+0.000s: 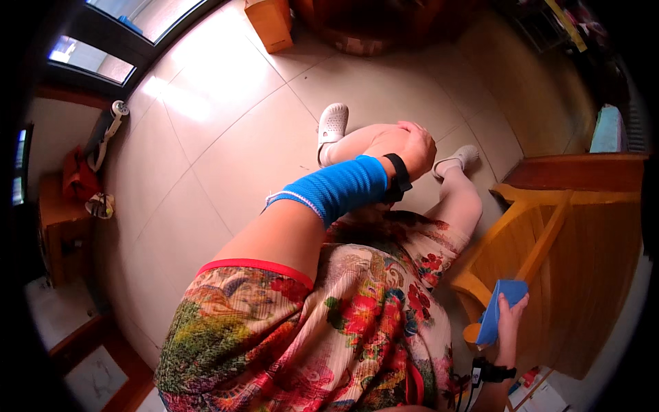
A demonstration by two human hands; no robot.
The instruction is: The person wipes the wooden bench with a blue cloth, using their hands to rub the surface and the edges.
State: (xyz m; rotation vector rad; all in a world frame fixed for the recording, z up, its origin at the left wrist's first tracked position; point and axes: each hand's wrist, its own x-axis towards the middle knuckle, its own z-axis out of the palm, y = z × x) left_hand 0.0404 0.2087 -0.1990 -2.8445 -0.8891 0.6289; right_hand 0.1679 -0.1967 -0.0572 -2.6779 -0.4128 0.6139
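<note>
My left hand rests on my bent knee, palm down, with a black strap at its wrist and a blue knitted sleeve on the forearm. At the lower right, my right hand grips a folded blue cloth against the wooden chair, near its rail. A black band with a small device circles my right wrist. The fingers behind the cloth are partly hidden.
Tiled floor lies ahead of my feet. A brown paper bag stands beside dark wooden furniture at the top. A red bag sits on a wooden cabinet at the left, below a glazed door.
</note>
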